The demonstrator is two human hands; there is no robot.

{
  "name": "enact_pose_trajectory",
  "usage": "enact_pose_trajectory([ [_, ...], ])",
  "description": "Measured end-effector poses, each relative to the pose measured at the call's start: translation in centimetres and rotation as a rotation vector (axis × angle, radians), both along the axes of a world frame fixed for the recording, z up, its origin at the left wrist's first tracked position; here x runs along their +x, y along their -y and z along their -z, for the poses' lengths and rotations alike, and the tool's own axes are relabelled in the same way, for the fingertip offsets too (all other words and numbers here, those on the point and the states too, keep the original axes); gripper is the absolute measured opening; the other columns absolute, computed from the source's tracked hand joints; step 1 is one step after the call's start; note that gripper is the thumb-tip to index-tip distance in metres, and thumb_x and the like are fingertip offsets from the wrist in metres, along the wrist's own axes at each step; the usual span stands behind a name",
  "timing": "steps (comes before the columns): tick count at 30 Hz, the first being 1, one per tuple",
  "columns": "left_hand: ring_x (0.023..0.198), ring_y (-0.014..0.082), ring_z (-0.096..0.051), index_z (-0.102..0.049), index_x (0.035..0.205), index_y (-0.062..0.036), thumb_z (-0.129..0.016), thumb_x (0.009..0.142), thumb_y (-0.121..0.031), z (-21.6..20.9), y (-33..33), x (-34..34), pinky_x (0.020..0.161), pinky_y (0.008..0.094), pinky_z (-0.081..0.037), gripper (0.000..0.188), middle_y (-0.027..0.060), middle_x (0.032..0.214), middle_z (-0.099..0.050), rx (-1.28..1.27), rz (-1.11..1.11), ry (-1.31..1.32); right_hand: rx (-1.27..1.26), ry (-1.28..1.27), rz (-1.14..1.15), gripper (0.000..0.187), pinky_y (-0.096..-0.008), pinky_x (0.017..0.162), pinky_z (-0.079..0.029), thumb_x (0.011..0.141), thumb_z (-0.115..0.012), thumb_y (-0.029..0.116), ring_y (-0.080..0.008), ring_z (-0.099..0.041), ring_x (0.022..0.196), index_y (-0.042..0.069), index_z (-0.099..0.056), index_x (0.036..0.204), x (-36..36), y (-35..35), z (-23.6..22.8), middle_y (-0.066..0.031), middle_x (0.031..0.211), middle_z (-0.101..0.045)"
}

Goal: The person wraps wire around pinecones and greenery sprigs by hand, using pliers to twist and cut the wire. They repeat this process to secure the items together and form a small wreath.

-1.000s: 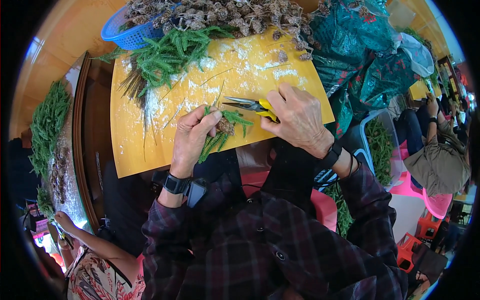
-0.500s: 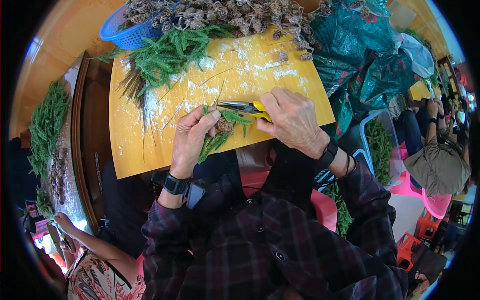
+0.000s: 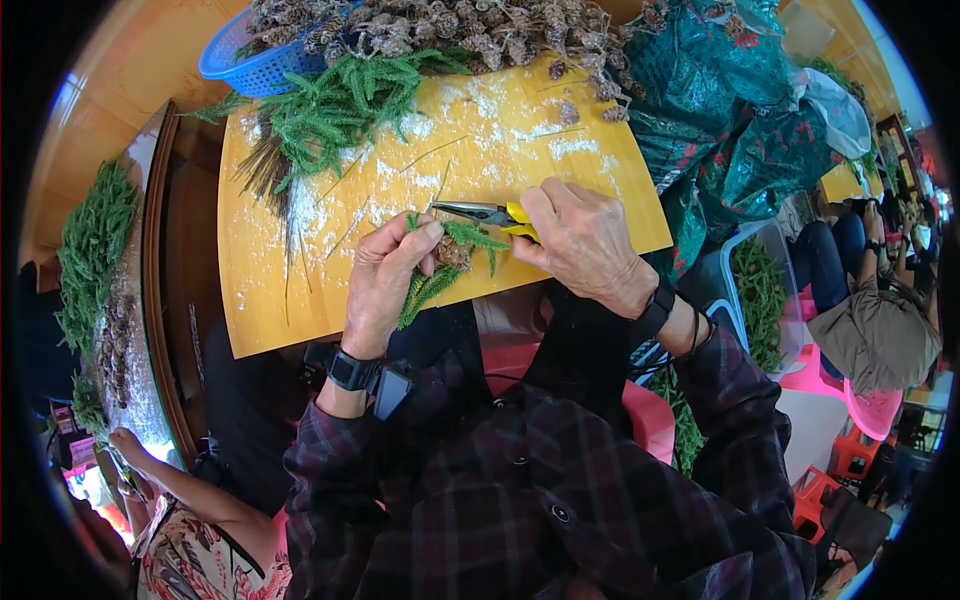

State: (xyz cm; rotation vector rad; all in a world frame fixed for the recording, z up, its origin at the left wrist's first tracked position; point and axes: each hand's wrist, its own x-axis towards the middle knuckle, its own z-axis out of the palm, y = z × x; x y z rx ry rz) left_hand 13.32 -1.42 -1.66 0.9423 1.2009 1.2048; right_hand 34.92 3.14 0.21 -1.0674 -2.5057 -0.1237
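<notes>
At the near edge of the yellow board, the left hand pinches green sprigs gathered about a pine cone, the lowest sprig reaching past that edge. The right hand, apart from the left, is wrapped around pliers. Since a second ago, the tool's tips have moved left to just above the left fingertips, so the work now sits there; whether they grip anything, I cannot tell. Open board lies left of the hands and beyond, bounded by cut greenery, a cone pile and, at right, a plastic bag.
</notes>
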Motion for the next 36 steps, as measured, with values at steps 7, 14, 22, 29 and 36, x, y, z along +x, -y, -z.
enact_pose_trajectory([
  [7, 0.061, 0.0035, -0.046, -0.066, 0.091, -0.0026, -0.061, 0.089, -0.016, 0.3, 0.1, 0.2, 0.061, 0.0188, -0.035, 0.014, -0.0046, 0.066, -0.053, 0.000, -0.027, 0.006, -0.005, -0.004, 0.007, 0.030, -0.0350, 0.054, -0.047, 0.070, -0.070, 0.023, -0.0244, -0.058, 0.065, 0.007, -0.047, 0.080, -0.2, 0.1, 0.2, -0.0086, 0.072, -0.051],
  [14, 0.061, 0.0033, -0.046, -0.066, 0.090, -0.0028, -0.060, 0.089, -0.017, 0.4, 0.1, 0.4, 0.061, 0.0186, -0.035, 0.015, -0.0046, 0.065, -0.053, -0.007, -0.035, 0.042, -0.023, 0.008, 0.006, 0.030, -0.0352, 0.052, -0.046, 0.072, -0.070, 0.024, -0.0247, -0.059, 0.063, 0.006, -0.047, 0.080, 0.0, 0.0, 0.1, -0.0090, 0.071, -0.051],
  [22, 0.060, 0.0026, -0.045, -0.066, 0.090, -0.0010, -0.061, 0.089, -0.012, 0.3, -0.3, -0.6, 0.057, 0.0207, -0.036, 0.012, -0.0042, 0.063, -0.053, 0.109, 0.095, -0.116, -0.100, 0.019, -0.033, 0.031, -0.0374, 0.050, -0.045, 0.073, -0.069, 0.026, -0.0288, -0.058, 0.058, 0.005, -0.048, 0.083, 0.6, -0.2, -0.4, -0.0100, 0.071, -0.053],
  [29, 0.064, 0.0063, -0.051, -0.065, 0.088, 0.0015, -0.061, 0.087, -0.008, -0.4, -0.2, -0.7, 0.060, 0.0225, -0.041, 0.010, 0.0008, 0.071, -0.062, 0.273, 0.197, -0.284, -0.330, -0.072, -0.167, 0.026, -0.0389, 0.050, -0.042, 0.074, -0.067, 0.022, -0.0324, -0.057, 0.058, 0.003, -0.049, 0.079, 1.8, -0.8, -1.0, -0.0113, 0.066, -0.057],
  [36, 0.071, 0.0152, -0.058, -0.062, 0.089, 0.0036, -0.064, 0.081, -0.005, 0.5, -0.7, -1.0, 0.065, 0.0263, -0.045, 0.011, 0.0084, 0.079, -0.063, 0.506, 0.211, -0.487, -1.015, -0.186, -0.312, 0.022, -0.0306, 0.048, -0.035, 0.079, -0.062, 0.022, -0.0134, -0.047, 0.051, 0.001, -0.055, 0.078, 2.3, -1.0, -1.7, -0.0044, 0.059, -0.050],
])
